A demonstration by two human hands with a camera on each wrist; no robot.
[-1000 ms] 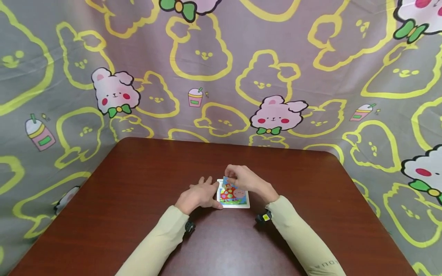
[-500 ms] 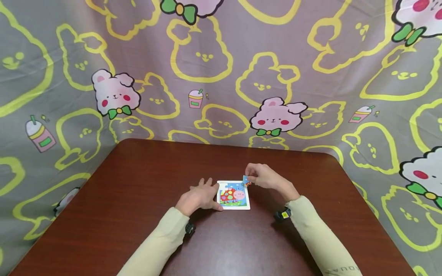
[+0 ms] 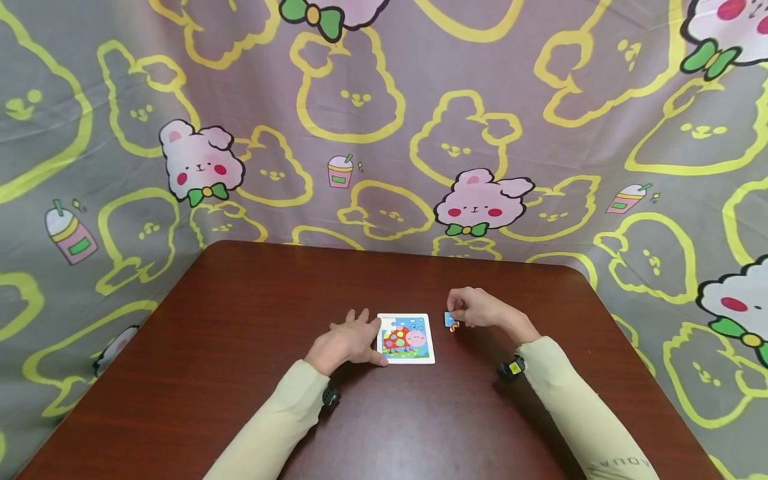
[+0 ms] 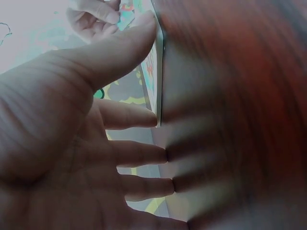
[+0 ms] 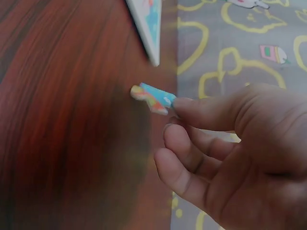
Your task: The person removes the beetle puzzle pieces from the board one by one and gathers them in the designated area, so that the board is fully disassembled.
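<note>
A white-framed picture puzzle (image 3: 405, 340) with a red spotted ladybug lies flat on the table; a white gap shows at its upper left. My left hand (image 3: 347, 341) rests at its left side, thumb and forefinger touching the frame, fingers spread. In the left wrist view the left hand (image 4: 81, 124) has its thumb on the frame's edge. To the right of the frame, my right hand (image 3: 483, 310) pinches a small blue puzzle piece (image 3: 450, 321) with some red and orange. The right wrist view shows the piece (image 5: 156, 98) between thumb and forefinger of the right hand (image 5: 240, 143), apart from the frame.
The brown wooden table (image 3: 270, 287) extends around the puzzle. A grey cloth (image 3: 372, 80) with yellow outlines and rabbit faces hangs behind the table and on both sides. Each wrist wears a small dark device; the right one (image 3: 511, 369) has a yellow mark.
My right hand has moved right with the pinched piece, from over the puzzle's upper left to beyond its right edge. The left hand and the frame have stayed in place.
</note>
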